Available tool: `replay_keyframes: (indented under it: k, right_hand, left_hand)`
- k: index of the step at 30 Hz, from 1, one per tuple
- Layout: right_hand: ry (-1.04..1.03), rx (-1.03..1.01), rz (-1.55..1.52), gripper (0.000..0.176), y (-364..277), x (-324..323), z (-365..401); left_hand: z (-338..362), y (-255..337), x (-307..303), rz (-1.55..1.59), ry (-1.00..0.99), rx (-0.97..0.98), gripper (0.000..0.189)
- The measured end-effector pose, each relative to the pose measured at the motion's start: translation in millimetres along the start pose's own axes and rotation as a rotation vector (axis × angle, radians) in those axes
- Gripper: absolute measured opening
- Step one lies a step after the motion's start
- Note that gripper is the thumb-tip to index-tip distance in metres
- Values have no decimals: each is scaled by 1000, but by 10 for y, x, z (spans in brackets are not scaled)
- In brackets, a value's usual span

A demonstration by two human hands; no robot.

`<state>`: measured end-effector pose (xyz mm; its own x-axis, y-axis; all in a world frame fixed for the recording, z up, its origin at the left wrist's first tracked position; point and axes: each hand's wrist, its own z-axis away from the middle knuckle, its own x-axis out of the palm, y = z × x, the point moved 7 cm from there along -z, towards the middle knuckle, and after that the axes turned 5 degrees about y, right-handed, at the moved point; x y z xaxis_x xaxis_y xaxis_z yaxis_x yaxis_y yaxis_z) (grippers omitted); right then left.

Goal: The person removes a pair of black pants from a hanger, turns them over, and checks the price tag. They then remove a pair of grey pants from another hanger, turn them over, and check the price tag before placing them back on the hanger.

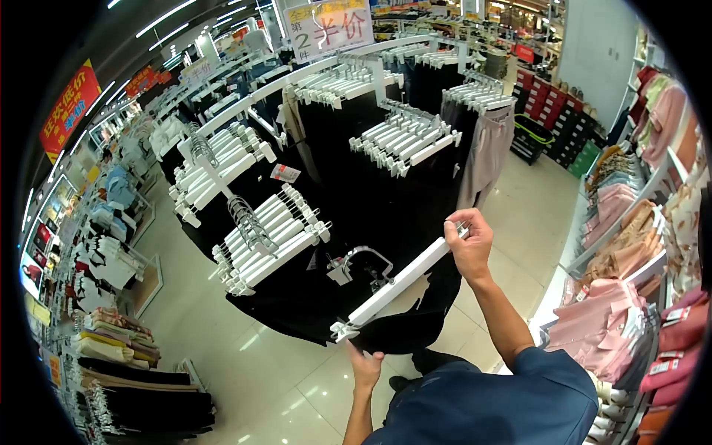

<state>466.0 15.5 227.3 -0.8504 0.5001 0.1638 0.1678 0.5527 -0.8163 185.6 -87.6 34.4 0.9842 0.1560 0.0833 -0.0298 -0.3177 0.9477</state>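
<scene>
A hanger (pixel 397 285) is slanting across the lower centre of the frame. The right hand (pixel 469 241) is gripping its upper right end, and the left hand (pixel 366 367) is sitting just below its lower left end. A garment (pixel 400 326) is hanging beneath it. Behind, racks (pixel 267 233) are filling the centre and running toward the top, where a sign (pixel 328 28) is standing above them. Shelves (pixel 630 311) are lining the right edge, folded stacks (pixel 119 341) are lying at lower left, and boxes (pixel 552 104) are sitting at upper right.
</scene>
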Motion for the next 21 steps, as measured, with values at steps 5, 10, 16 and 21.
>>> replay_keyframes:
  k: [5, 10, 16, 21]
  right_hand:
    - [67, 89, -68, 7, -167, -134, 14]
    - [111, 150, -123, 8, -123, -159, -11]
    - [30, 226, -69, 17, 279, -63, -54]
    - [-193, 549, -236, 43, 618, 211, 222]
  left_hand:
    - [290, -411, 12, -146, -145, -178, 54]
    - [448, -646, -227, -152, 66, -260, 28]
    - [385, -471, -745, -216, 410, -180, 30]
    - [363, -151, -1054, 60, 588, -133, 33]
